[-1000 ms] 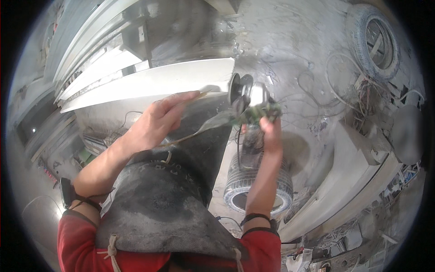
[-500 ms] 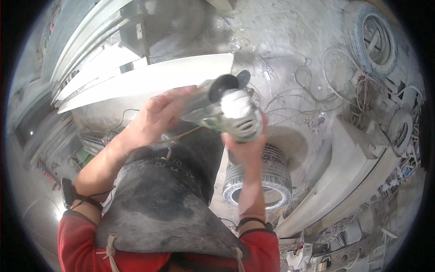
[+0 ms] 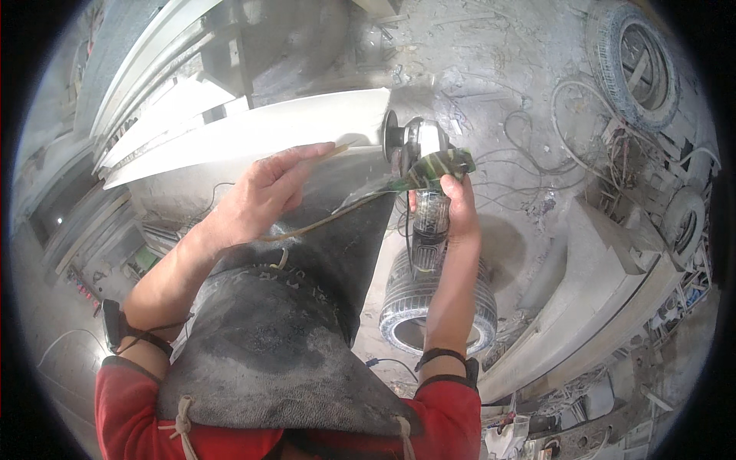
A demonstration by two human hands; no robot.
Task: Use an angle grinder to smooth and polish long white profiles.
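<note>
My right hand (image 3: 457, 211) is wrapped round an angle grinder (image 3: 429, 222), held with its head pointing away from me. A patterned green plastic piece (image 3: 441, 165) lies across the grinder near my thumb, with a clear part trailing left. The grinder's dark disc (image 3: 392, 134) stands at the right end of a long white curved panel (image 3: 268, 130); I cannot tell whether they touch. My left hand (image 3: 268, 188) is closed in front of the panel, its fingertips at a thin tan strip (image 3: 337, 151). A dark apron (image 3: 284, 337) covers my lap.
Below the grinder a tire (image 3: 437, 307) lies on the dusty floor. Cables (image 3: 529, 146) loop across the floor at right, near another tire (image 3: 636, 69). A large pale moulded part (image 3: 575, 299) stands at right beside scrap. More long panels (image 3: 153, 69) lean at far left.
My right hand has turned the grinder and moved it right, away from my left hand, so the disc now stands by the panel's end. My left hand has hardly moved.
</note>
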